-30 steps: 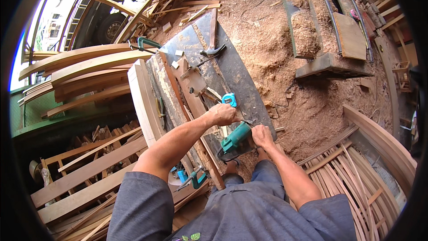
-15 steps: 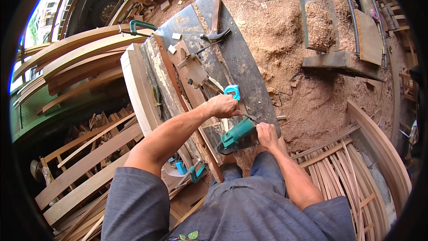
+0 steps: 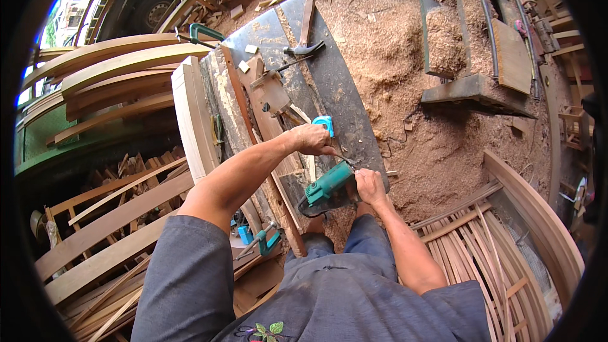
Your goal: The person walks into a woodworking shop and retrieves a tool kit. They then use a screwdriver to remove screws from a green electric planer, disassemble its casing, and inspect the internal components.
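Observation:
A green handheld power tool [image 3: 329,185] with a dark rear end lies across the near end of the bench, in front of my legs. My right hand [image 3: 370,186] is closed at the tool's right-hand end; its fingertips partly hide what they grip. Just beyond the tool, my left hand [image 3: 311,139] is bent over with its fingers curled, the index finger reaching toward the tool's end. A thin dark metal piece [image 3: 346,159] shows between the two hands, its kind unclear. Touching the left hand's far side is a blue tape measure [image 3: 324,124].
The bench [image 3: 345,98] bears a claw hammer [image 3: 306,45], wood blocks and long boards. Green clamps [image 3: 268,240] grip its left side. Curved planks [image 3: 120,69] are stacked at left, slats [image 3: 465,250] at right. Wood shavings [image 3: 386,76] cover the floor beyond.
Both hands and the power tool have shifted slightly left in the picture, as has most of the scene. The left index finger now extends more toward the tool's end.

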Motion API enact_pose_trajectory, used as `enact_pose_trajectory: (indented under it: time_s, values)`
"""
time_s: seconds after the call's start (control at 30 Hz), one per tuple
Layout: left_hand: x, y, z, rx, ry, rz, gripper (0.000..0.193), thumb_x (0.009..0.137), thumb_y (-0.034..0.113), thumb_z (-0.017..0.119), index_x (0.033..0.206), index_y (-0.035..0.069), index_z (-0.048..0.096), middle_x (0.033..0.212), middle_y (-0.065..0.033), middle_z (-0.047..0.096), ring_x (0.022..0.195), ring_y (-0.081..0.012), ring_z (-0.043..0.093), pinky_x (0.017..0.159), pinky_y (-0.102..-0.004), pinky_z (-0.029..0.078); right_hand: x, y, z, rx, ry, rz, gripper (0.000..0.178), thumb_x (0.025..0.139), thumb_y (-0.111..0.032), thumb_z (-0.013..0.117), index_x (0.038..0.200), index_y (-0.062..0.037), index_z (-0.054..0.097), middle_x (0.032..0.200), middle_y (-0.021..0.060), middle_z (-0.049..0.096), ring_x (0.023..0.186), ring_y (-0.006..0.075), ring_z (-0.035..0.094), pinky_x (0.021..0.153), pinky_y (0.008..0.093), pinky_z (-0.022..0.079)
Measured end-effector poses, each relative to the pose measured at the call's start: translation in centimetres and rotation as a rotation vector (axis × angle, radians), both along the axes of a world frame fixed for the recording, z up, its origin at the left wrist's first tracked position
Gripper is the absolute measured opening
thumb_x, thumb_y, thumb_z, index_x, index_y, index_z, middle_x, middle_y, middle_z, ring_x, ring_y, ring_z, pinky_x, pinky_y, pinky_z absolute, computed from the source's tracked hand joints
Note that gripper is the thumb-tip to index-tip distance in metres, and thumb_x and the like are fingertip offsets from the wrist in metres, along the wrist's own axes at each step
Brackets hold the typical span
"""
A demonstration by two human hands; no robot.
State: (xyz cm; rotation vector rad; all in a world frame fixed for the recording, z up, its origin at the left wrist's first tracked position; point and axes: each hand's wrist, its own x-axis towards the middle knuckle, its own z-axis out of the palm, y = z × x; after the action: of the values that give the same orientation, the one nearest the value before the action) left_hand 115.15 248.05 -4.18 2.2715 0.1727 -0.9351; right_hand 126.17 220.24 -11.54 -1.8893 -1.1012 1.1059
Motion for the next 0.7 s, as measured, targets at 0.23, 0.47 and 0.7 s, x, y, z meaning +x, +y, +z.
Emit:
enact_pose_trajectory:
  time_s: [0.23, 0.47, 0.7]
  values:
    - [1.6, -0.3, 4.4, 0.307, 0.115, 0.006, 0.059, 0.096, 0.059, 0.07, 0.088, 0.001, 0.078, 0.089, -0.0227, 0.076, 0.089, -0.0436, 0.074, 0.077, -0.0522, 0.058, 1.5, -2.0, -1.2, -0.031, -0.036, 0.06, 0.041, 0.103, -0.034, 0.052, 0.086, 0.0015, 0.065, 0.084, 0.0266, 0.066, 0.082, 0.0489, 0.066, 0.074, 0.0529, 0.05]
    - [-2.3, -7.7, 11.8, 0.237, -0.144, 0.856, 0.032, 0.094, 0.037, 0.074, 0.097, 0.006, 0.079, 0.091, -0.0202, 0.077, 0.09, -0.0389, 0.076, 0.079, -0.0499, 0.06, -0.2, -1.1, 7.7, -0.007, 1.009, -0.517, 0.018, 0.11, -0.017, 0.057, 0.116, -0.0027, 0.066, 0.095, 0.0083, 0.074, 0.083, 0.0213, 0.071, 0.075, 0.0373, 0.061]
    - [-10.6, -22.0, 19.5, 0.334, -0.832, 1.377, 0.024, 0.097, 0.011, 0.068, 0.12, 0.003, 0.073, 0.103, -0.0205, 0.073, 0.092, -0.0394, 0.071, 0.082, -0.0474, 0.057, -10.1, 3.5, 22.2, 0.277, 1.321, -0.44, 0.026, 0.11, -0.009, 0.057, 0.13, 0.0013, 0.07, 0.135, 0.0164, 0.071, 0.121, 0.0227, 0.068, 0.109, 0.0362, 0.054]
